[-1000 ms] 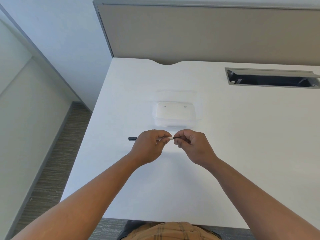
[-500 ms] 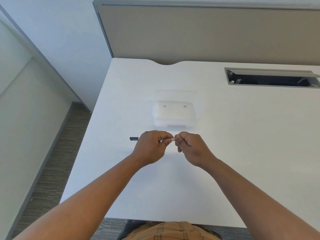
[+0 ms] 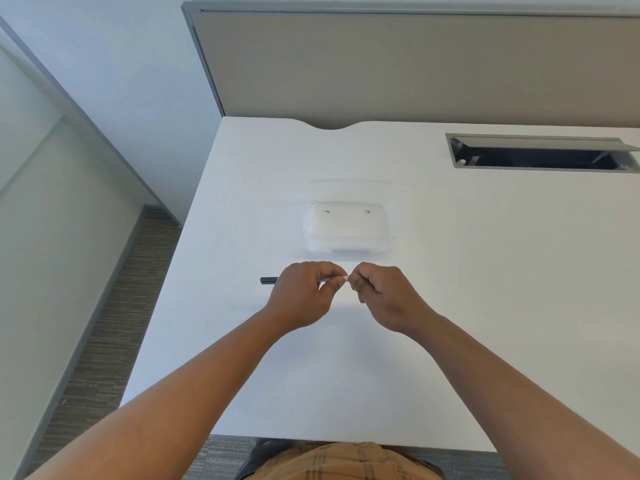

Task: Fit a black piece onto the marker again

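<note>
Gripping a thin pen [image 3: 268, 280], the left hand [image 3: 304, 294] hides most of the barrel; only the dark tail and pale tip show. Right hand [image 3: 382, 296] fingers pinch that tip; what they hold is hidden. Pen held level just above the counter [image 3: 485, 271], near the clear box [image 3: 349, 230]. Hands barely shifted since earlier frame.

Bright, even, cool light. The white desk [image 3: 485, 306] is nearly washed out, with only faint soft shadows just below the fingers [image 3: 332, 271]. Sharp throughout; wide-angle bending curves the partition [image 3: 415, 64] and edges.
</note>
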Demonstrator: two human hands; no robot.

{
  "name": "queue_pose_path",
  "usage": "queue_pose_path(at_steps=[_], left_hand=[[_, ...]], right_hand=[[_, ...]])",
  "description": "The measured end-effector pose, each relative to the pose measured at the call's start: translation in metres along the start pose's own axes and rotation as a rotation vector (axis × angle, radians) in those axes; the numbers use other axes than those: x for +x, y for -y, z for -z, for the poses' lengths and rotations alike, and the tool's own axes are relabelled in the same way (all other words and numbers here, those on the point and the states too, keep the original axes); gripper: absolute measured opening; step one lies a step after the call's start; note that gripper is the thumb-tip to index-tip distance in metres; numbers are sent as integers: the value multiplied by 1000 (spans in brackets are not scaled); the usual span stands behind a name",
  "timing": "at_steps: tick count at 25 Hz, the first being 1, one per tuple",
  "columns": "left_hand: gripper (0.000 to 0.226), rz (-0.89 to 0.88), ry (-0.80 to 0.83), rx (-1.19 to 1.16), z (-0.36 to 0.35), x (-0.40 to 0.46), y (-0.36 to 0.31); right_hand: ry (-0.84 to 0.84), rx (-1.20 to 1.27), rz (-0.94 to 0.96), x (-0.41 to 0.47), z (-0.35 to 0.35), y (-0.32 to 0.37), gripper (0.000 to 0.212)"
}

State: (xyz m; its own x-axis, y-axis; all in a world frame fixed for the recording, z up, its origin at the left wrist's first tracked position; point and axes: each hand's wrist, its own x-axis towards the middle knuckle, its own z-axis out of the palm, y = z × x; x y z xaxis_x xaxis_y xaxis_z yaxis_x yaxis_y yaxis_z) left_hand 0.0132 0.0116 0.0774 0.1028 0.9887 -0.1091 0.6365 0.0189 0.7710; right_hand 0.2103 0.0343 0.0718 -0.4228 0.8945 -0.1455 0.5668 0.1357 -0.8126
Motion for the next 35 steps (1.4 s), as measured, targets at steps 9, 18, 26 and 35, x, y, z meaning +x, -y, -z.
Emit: queue_pose_path(at_steps=[9, 18, 26, 35], left_hand=[[17, 68, 70, -20, 4, 2, -2], [16, 76, 99, -21, 3, 4, -4], [19, 44, 128, 91, 1, 1, -1], [22, 33, 162, 93, 4, 11, -13]], right_hand=[[-137, -54, 187, -2, 2, 2, 5], [-124, -152, 164, -4, -2, 5, 20], [20, 184, -146, -6, -2, 5, 33], [-27, 61, 70, -8, 4, -5, 21]])
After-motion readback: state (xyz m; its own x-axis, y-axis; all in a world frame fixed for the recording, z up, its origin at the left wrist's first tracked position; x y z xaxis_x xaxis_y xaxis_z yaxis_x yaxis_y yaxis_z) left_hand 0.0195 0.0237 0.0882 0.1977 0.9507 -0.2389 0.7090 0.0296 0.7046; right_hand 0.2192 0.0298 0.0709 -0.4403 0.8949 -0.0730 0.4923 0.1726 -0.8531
